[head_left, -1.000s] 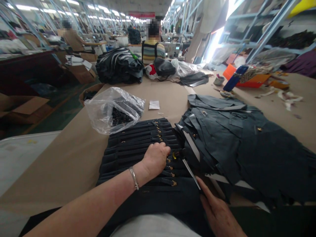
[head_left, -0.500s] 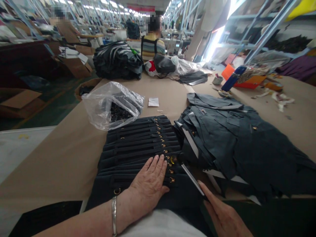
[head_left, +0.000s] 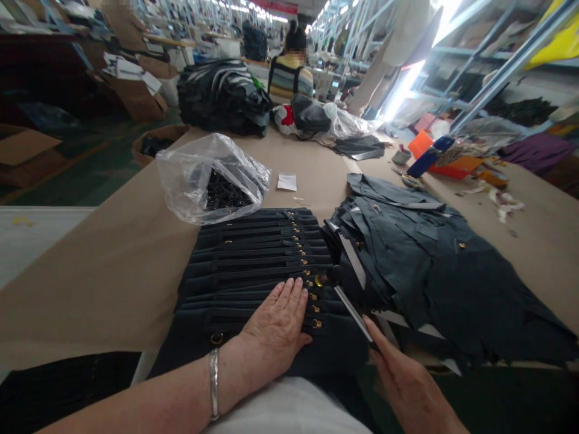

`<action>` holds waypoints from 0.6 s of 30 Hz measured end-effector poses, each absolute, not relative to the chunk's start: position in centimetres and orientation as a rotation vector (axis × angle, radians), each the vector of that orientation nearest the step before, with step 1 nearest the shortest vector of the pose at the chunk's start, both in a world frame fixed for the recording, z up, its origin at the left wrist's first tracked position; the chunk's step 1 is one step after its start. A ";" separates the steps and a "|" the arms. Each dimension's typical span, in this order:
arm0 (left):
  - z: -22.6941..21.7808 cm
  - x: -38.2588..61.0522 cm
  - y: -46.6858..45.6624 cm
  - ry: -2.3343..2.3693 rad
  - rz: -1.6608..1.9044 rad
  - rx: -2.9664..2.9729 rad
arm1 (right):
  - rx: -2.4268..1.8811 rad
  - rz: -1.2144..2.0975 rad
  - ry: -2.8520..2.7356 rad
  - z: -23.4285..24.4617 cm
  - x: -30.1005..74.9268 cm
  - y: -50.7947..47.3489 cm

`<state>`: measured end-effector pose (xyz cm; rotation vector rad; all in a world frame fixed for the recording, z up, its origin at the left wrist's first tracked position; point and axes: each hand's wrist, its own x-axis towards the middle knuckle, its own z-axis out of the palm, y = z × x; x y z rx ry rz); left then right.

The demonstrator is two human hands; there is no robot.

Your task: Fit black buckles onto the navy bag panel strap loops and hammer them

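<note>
My left hand (head_left: 277,325) lies flat, palm down, on a row of overlapping dark fabric panels (head_left: 253,262) with zippers. Gold zipper pulls (head_left: 317,323) run along the right side of the panels, close to my fingertips. A gold ring (head_left: 217,338) shows near my wrist. In my right hand (head_left: 402,374) is a hammer (head_left: 355,307) with a metal shaft; my fingers are closed around its lower end. Its dark head, with a yellow face, is over the panels' right edge, beside the pulls. Whether the head touches the fabric I cannot tell.
A heap of dark cut fabric pieces (head_left: 434,265) covers the table's right side. Beyond the panels lie a clear plastic bag (head_left: 181,181) of dark parts and a white paper square (head_left: 286,182). Scissors (head_left: 411,181) lie near an orange box (head_left: 456,167). A person (head_left: 292,75) sits farther back.
The view has shifted slightly, so the background sits higher and a little to the right. Both hands and the hammer keep nearly the same place over the panels.
</note>
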<state>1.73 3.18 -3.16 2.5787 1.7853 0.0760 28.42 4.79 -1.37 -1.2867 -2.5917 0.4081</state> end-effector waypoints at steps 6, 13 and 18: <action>-3.7 1.7 3.1 1.789 0.137 2.585 | -1.189 0.434 -2.521 -1.3 29.3 3.2; -4.2 1.7 3.0 1.798 0.166 2.621 | -1.286 0.501 -2.573 -0.1 30.4 2.5; -4.4 1.7 2.9 1.785 0.180 2.622 | -1.228 0.478 -2.594 -0.7 30.7 1.2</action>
